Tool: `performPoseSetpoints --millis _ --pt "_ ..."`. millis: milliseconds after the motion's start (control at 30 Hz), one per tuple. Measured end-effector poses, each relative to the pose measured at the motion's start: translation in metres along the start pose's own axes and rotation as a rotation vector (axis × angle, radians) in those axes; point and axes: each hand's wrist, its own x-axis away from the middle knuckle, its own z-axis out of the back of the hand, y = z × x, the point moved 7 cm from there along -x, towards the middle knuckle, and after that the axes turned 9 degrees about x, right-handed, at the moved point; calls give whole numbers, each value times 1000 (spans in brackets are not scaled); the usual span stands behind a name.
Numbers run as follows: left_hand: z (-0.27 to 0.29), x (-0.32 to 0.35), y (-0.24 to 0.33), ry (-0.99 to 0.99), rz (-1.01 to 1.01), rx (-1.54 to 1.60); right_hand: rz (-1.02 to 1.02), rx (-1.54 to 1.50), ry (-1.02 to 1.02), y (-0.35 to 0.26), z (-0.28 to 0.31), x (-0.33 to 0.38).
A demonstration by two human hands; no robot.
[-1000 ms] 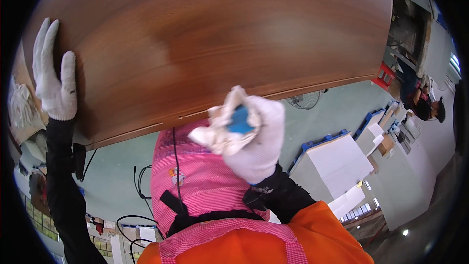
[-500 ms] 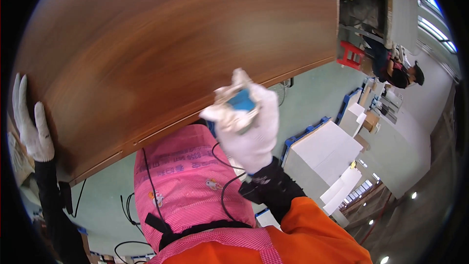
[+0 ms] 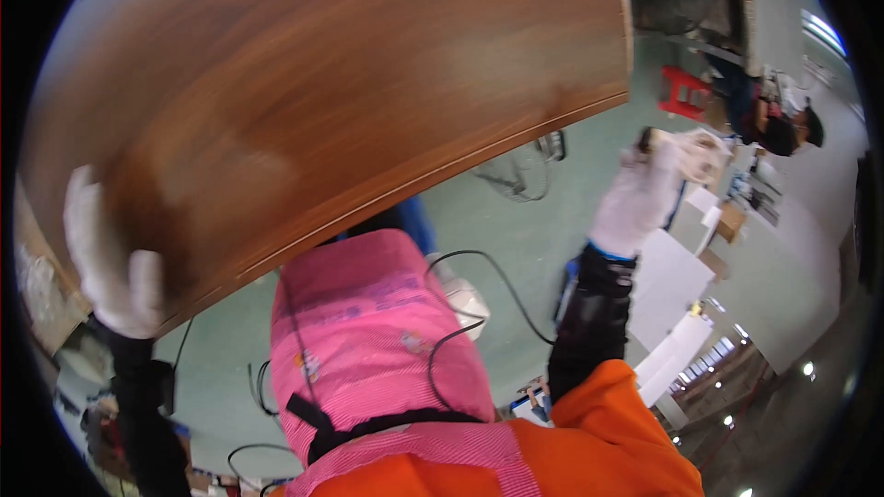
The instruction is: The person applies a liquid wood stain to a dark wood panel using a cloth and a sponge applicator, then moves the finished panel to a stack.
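A large brown wood-grain panel fills the upper left, its near edge running just beyond my pink apron. My left hand, in a white glove, is at the panel's left end with thumb and fingers apart; blur hides whether it touches the surface. Out to the right, past the panel's corner, my right hand is raised in a white glove. Its fingers are closed round a crumpled whitish cloth, smeared by motion.
Black cables hang beside my apron. A standing fan is partly under the panel's near edge. At the right are a red stool, a person in a dark cap and stacked white boards.
My right hand has swung from the panel's near edge out to the right with the cloth. The blue patch on it no longer shows. My left hand has shifted slightly right in view.
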Motion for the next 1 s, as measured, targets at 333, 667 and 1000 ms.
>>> performPoseSetpoints --millis 333,667,1000 --pt "-69 -19 53 -596 -125 -316 -523 -293 -19 62 65 42" --pt "-110 -89 86 -668 -270 -196 -646 -317 71 74 86 74" --pt "-164 -143 131 -624 -307 -137 -690 -391 177 79 107 89"
